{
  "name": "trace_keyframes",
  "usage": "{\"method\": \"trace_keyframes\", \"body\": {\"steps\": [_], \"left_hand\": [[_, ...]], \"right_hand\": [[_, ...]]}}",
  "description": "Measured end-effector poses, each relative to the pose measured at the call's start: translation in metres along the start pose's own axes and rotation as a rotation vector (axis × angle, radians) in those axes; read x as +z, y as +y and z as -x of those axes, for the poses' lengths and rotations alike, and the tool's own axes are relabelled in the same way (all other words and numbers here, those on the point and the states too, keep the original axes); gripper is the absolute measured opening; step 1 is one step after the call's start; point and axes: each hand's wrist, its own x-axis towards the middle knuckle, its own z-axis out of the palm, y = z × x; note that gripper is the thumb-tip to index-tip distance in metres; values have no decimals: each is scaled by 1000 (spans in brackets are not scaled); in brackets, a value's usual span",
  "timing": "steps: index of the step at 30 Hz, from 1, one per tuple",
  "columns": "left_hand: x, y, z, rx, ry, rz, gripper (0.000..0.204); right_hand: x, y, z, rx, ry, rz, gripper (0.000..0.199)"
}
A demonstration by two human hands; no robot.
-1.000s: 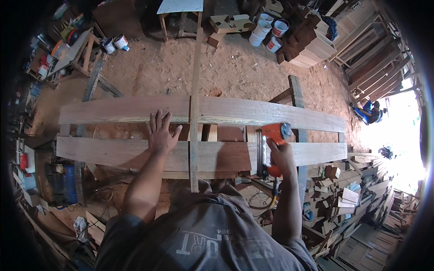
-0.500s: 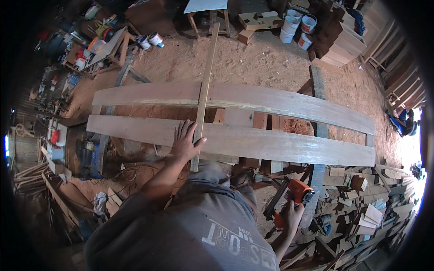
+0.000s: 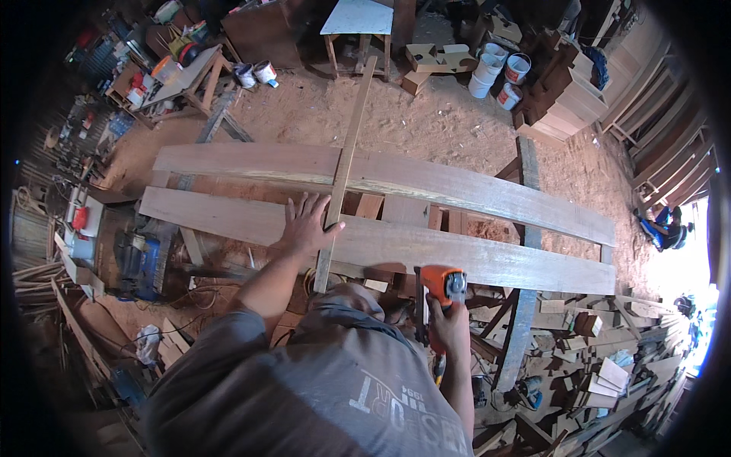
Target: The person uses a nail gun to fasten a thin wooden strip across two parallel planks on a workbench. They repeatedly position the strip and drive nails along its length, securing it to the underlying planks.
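Two long pale planks lie side by side across the middle, a far plank [image 3: 472, 190] and a near plank [image 3: 502, 255], with a gap between them. A narrow wooden strip [image 3: 352, 141] crosses over both, reaching beyond the far plank. My left hand [image 3: 306, 227] lies on the near plank with fingers spread, its thumb across the strip. In my right hand [image 3: 451, 329] is an orange and black nail gun [image 3: 444, 282], held upright close to the near plank's front edge, right of the strip. Its nose is hard to make out.
Dark timber supports [image 3: 516, 327] hold up the planks. Wood offcuts [image 3: 586, 343] are heaped at the lower right. At the back stand white buckets [image 3: 487, 72], a cardboard box [image 3: 438, 59] and a small white-topped table [image 3: 358, 19]. A cluttered bench [image 3: 179, 84] stands far left.
My right hand has brought the nail gun leftward and up, closer to the near plank and the strip. My left hand stays at the strip. The whole view has shifted slightly.
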Motion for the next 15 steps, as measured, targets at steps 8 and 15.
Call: {"method": "trace_keyframes", "body": {"steps": [8, 15], "left_hand": [[-10, -5, -15, -8, -123, -12, 78], [-3, -12, -12, 26, 25, 65, 74]], "right_hand": [[15, -49, -83, -112, 136, 123, 45], [22, -48, -118, -107, 100, 297, 32]]}}
